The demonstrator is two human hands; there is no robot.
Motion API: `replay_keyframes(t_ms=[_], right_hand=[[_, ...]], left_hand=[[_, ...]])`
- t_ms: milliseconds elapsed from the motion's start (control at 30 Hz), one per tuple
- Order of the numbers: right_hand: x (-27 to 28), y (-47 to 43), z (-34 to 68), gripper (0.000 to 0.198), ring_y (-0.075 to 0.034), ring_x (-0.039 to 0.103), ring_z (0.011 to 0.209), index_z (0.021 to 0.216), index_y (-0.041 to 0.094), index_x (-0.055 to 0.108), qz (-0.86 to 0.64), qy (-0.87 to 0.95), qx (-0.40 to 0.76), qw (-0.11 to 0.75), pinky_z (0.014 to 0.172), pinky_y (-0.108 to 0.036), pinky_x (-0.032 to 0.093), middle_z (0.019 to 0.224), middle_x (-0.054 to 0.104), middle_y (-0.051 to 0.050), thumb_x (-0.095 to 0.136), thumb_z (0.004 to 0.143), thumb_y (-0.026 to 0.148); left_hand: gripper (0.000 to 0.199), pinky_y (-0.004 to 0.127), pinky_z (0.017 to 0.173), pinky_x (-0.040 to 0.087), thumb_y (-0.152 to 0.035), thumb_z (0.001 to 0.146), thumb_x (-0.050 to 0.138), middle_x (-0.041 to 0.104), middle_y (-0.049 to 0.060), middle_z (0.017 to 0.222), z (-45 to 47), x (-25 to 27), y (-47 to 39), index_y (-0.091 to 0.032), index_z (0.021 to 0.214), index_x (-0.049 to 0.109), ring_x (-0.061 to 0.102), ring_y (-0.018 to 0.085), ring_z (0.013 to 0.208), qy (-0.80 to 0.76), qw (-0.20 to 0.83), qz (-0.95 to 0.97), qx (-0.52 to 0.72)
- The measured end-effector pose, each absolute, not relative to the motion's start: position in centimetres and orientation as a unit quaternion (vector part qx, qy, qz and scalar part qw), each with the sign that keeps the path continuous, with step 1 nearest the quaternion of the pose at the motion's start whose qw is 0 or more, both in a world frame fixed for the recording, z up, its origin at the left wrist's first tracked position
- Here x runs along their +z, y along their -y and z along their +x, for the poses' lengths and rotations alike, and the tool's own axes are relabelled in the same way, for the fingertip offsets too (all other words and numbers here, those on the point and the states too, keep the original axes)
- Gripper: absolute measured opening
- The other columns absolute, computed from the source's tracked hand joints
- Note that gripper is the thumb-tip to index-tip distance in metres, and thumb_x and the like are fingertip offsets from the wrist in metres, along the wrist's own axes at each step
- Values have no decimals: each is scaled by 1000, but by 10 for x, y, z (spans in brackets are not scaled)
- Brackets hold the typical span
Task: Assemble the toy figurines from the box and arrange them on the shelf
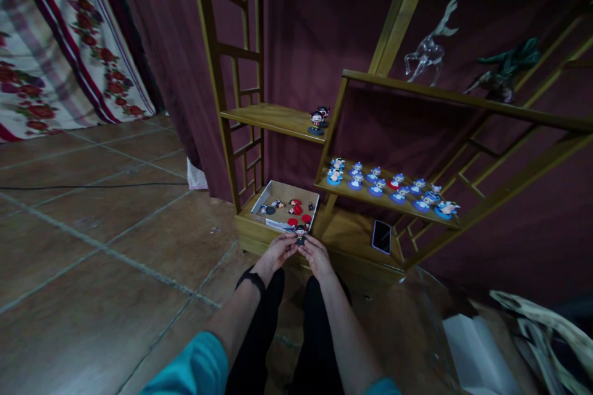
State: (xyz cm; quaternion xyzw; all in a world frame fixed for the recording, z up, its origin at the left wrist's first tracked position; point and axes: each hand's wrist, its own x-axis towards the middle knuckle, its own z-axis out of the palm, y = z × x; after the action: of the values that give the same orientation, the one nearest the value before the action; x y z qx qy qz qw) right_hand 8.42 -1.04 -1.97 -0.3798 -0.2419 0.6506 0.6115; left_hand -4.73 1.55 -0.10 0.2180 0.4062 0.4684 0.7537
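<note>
Between my left hand [280, 249] and my right hand [317, 254] a small figurine [301, 234] stands upright, dark-haired with two buns and a dark round base. The fingertips of both hands grip it from either side, low near its base. Just beyond my hands sits an open cardboard box [259, 220] with several more figurines and red and dark round bases lying loose in it. On the upper left shelf [266, 116] two similar dark-haired figurines [316, 123] stand close together at the right end.
Several blue and purple figurines [377, 187] stand in two rows on the middle shelf, one with a red base. A phone [382, 237] lies on the bottom board. Above are a clear deer ornament [428, 52] and a dark green statue [507, 68]. A white box [479, 352] is at lower right.
</note>
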Motion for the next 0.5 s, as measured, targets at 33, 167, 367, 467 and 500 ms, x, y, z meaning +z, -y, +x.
replay_keyframes(t_ms=[33,167,367,467,500], right_hand=[[-19,11,84,32,-15,65,73,94,15,63,-379,242,652,611,77,-33,53,82,70,-5,69,63,19],[-17,13,82,32,-15,66,75,94,15,63,-384,238,654,607,78,-32,53,82,69,-6,69,63,18],[-12,17,83,29,-17,65,78,91,16,64,-398,244,640,610,76,-33,53,87,69,-5,69,63,18],[-9,18,87,30,-17,64,81,91,15,65,-398,264,650,591,76,-31,53,91,68,-6,70,61,17],[-8,19,89,30,-16,64,81,91,15,65,-397,271,655,583,76,-31,52,93,68,-6,70,61,17]], left_hand=[[16,19,56,50,-2,67,63,64,3,63,-48,-2,-16,-12,79,59,59,8,51,-406,752,218,471],[18,20,57,50,-1,65,63,64,4,65,-48,-6,-15,-12,80,59,60,8,53,-398,750,225,477],[18,20,59,50,-1,64,64,64,3,66,-45,-7,-9,-13,76,58,61,10,57,-403,730,239,498],[18,21,59,51,-2,64,64,63,2,65,-44,-6,-5,-14,75,58,61,10,56,-397,730,245,499],[18,21,59,51,-2,64,64,63,2,65,-44,-5,-4,-14,75,57,61,10,56,-396,732,247,497]])
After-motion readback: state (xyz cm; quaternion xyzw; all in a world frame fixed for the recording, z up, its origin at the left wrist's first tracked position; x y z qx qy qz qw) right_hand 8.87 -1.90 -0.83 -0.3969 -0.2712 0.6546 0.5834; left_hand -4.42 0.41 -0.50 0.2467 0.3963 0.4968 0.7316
